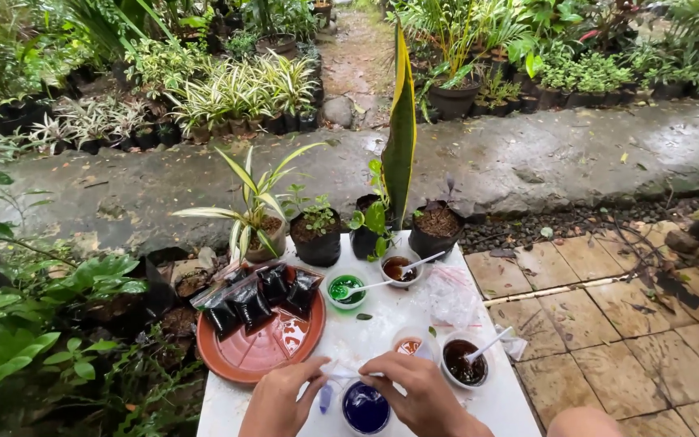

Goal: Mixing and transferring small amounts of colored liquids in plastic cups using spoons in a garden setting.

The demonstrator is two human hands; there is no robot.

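Both hands pinched something small and pale between them; the left hand [281,398] and the right hand [422,395] met fingertip to fingertip just above a cup of blue liquid [366,407] at the near edge of the white table [382,324]; what exactly the closed fingers held was too small to tell. Just right of the hands stood a cup of dark brown liquid [464,362] with a white spoon in it; a small cup with orange liquid [408,345] sat just beyond the right hand. Farther off were a green cup [345,289] and another brown cup [400,269], each with a spoon. To the left lay a terracotta dish [256,352] bearing small black bags [251,306]; potted plants [317,231] lined the far edge.
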